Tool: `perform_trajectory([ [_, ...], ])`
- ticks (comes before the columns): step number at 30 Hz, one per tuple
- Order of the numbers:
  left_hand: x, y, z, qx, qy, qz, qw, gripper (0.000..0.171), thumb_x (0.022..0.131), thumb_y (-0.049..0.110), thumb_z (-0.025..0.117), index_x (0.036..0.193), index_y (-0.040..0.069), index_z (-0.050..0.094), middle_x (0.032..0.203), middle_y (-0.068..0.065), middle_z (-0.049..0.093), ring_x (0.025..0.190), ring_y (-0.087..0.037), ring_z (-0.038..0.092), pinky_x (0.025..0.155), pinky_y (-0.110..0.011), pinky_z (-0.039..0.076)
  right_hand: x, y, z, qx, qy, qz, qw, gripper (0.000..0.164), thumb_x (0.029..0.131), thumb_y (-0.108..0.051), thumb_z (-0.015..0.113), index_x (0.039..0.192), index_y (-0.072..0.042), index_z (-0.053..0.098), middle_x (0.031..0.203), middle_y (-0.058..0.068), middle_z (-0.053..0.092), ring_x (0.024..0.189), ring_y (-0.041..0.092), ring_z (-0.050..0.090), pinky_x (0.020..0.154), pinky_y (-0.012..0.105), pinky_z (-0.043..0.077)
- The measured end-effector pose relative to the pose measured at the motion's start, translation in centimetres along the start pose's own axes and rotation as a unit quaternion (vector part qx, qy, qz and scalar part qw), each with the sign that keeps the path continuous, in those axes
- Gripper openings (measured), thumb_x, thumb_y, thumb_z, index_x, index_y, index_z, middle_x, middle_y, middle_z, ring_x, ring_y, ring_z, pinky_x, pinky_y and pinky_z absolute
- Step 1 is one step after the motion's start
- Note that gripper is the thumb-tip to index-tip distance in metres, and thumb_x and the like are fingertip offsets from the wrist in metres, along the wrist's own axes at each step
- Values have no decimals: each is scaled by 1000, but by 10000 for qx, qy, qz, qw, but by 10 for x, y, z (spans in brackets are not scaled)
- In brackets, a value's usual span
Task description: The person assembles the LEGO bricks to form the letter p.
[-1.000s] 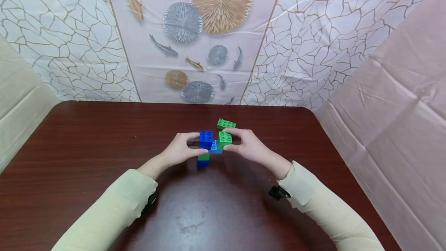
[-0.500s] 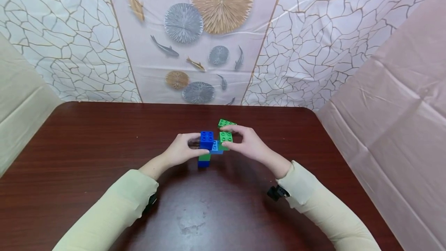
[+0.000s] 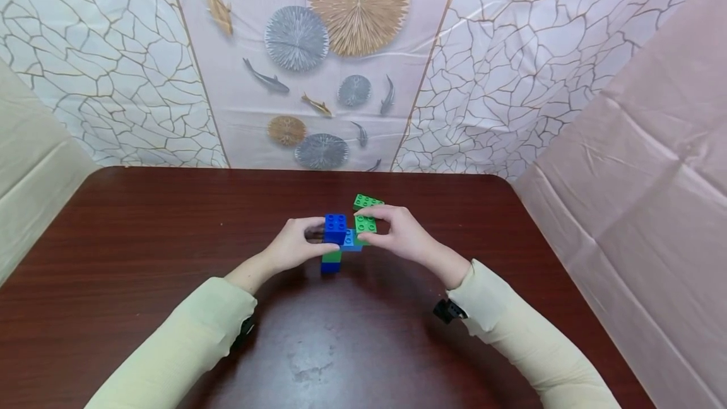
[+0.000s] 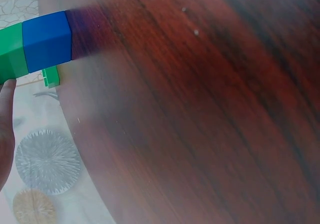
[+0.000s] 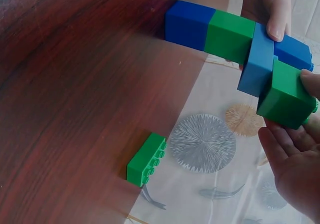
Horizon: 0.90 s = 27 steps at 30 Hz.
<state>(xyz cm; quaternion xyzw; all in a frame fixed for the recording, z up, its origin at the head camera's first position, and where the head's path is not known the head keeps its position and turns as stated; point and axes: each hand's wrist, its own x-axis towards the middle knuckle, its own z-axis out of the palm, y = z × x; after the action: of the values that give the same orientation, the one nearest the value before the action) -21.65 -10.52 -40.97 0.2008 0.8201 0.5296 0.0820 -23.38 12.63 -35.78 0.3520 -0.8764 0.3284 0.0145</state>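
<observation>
Fingers of left hand (image 3: 292, 246) grip the brick stack (image 5: 230, 33) around its dark blue top brick (image 3: 335, 232); right hand (image 3: 404, 230) fingers pinch green block (image 3: 365, 225) against light blue brick (image 3: 349, 240). Loose green brick (image 3: 366, 201) on worktop (image 3: 272, 333), just beyond right fingers.

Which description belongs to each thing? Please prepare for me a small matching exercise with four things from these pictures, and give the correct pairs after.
Things
1. Light blue brick
2. Right hand
3. Long green brick
4. Left hand

Descriptions
A. Lies apart on the table, beyond the hands
B. Grips the stack from its left side
C. Sits in the stack, directly above a green brick
D. Pinches the four-stud green brick between thumb and fingers

Correct pairs: 1-C, 2-D, 3-A, 4-B
</observation>
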Motion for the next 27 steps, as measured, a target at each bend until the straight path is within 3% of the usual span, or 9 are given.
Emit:
perform_trajectory([
  [3, 0, -2, 0, -20, 8, 3, 10000, 45, 83, 28, 71, 121, 7, 60, 109, -9, 69, 101, -20, 65, 90, -38, 52, 1, 1, 1, 27, -31, 24, 10000, 37, 78, -15, 76, 112, -5, 66, 106, 10, 69, 94, 21, 61, 82, 38, 52],
  [11, 2, -5, 2, -147, 23, -91, 9998, 46, 83, 28, 71, 122, 7, 59, 110, -10, 68, 101, -20, 65, 89, -37, 53, 0, 8, 2, 678, -552, 827, 9927, 42, 84, -19, 71, 122, -6, 59, 100, 9, 66, 87, 19, 60, 78, 37, 52],
  [14, 3, -6, 3, -120, 58, -93, 9999, 46, 83, 28, 71, 122, 6, 59, 109, -10, 68, 100, -20, 65, 89, -38, 53, 1, 14, -2, 777, -995, 959, 9874, 49, 83, -22, 71, 126, -5, 55, 104, 10, 65, 91, 19, 62, 81, 35, 53],
  [18, 2, -5, 3, -29, 97, -173, 9998, 51, 82, 29, 72, 125, 4, 57, 111, -10, 68, 102, -21, 64, 90, -38, 52, 0, 26, -13, 937, -1821, 1219, 9712, 58, 82, -19, 73, 131, -1, 47, 118, 15, 60, 105, 27, 62, 89, 37, 52],
  [20, 2, -5, 3, -9, 97, -206, 9997, 53, 82, 29, 72, 126, 4, 56, 113, -11, 67, 104, -21, 64, 91, -39, 51, 1, 36, -18, 969, -2033, 1320, 9653, 58, 81, -15, 72, 130, 2, 47, 119, 18, 59, 108, 30, 60, 90, 37, 52],
  [23, 1, -5, 3, 1, 119, -230, 9997, 53, 82, 28, 72, 126, 4, 56, 113, -10, 67, 104, -21, 63, 92, -39, 51, 5, 52, -20, 806, -1818, 1475, 9689, 53, 82, -12, 71, 127, 4, 50, 117, 21, 59, 106, 31, 60, 89, 37, 51],
  [27, 1, -4, 3, -20, 137, -220, 9997, 51, 82, 28, 72, 124, 5, 57, 112, -10, 67, 103, -21, 64, 91, -39, 51, 15, 69, -16, 533, -1033, 1922, 9744, 48, 84, -15, 68, 126, 3, 52, 116, 22, 60, 105, 30, 59, 89, 40, 50],
])
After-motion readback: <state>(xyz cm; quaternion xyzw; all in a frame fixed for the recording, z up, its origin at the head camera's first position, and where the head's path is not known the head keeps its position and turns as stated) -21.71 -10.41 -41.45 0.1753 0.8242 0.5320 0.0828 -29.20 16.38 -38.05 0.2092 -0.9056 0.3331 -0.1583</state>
